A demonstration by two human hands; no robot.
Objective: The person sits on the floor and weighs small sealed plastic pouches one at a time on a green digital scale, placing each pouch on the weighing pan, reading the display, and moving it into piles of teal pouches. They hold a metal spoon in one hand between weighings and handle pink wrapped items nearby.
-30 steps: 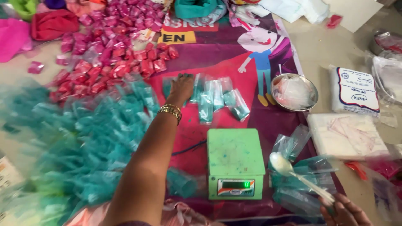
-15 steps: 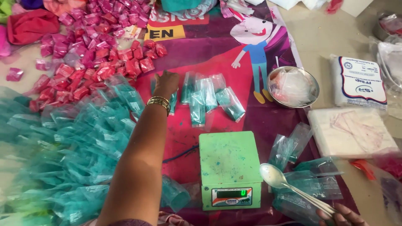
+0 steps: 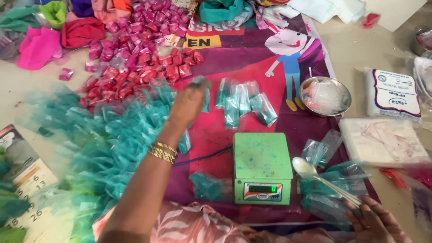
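Note:
My left hand (image 3: 188,104), blurred and wearing gold bangles, reaches over the printed mat to the left end of a short row of teal packets (image 3: 243,104). A teal packet (image 3: 205,93) shows at its fingertips; the blur hides whether the fingers grip it. At the bottom right my right hand (image 3: 373,221) holds a metal spoon (image 3: 307,169) by its handle. The spoon's bowl hangs over an open plastic bag of teal powder (image 3: 335,191). Between the hands sits a green digital scale (image 3: 262,165) with an empty platform.
A big heap of teal packets (image 3: 108,135) covers the left. Red and pink packets (image 3: 139,58) lie behind it. A steel bowl (image 3: 325,95) holding plastic, white packs of bags (image 3: 393,92), folded cloths (image 3: 81,31) and a calendar (image 3: 24,180) ring the mat.
My left hand has pulled back from the row of teal packets toward the left and toward me. The right hand still holds the spoon. The view has shifted slightly.

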